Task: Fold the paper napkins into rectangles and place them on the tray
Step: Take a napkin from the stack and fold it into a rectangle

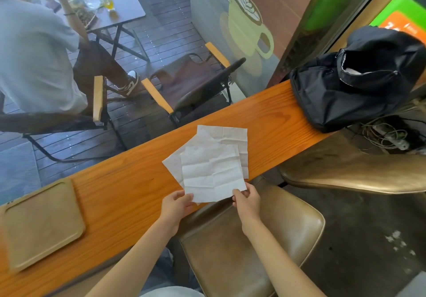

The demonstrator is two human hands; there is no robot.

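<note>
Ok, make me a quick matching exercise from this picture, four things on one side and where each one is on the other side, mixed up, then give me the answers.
Things:
1. top napkin
2. tray
3. black backpack
4. tan chair

Places:
A. far right end of the wooden counter
B. pinched at its near corners by the left hand and right hand
C. below the counter's near edge, under the arms
D. left end of the counter, nothing on it

Pairs: 1-B, 2-D, 3-A, 4-C

From the napkins, bare counter runs clear to my left as far as the tray; rightward, the backpack blocks the counter.
</note>
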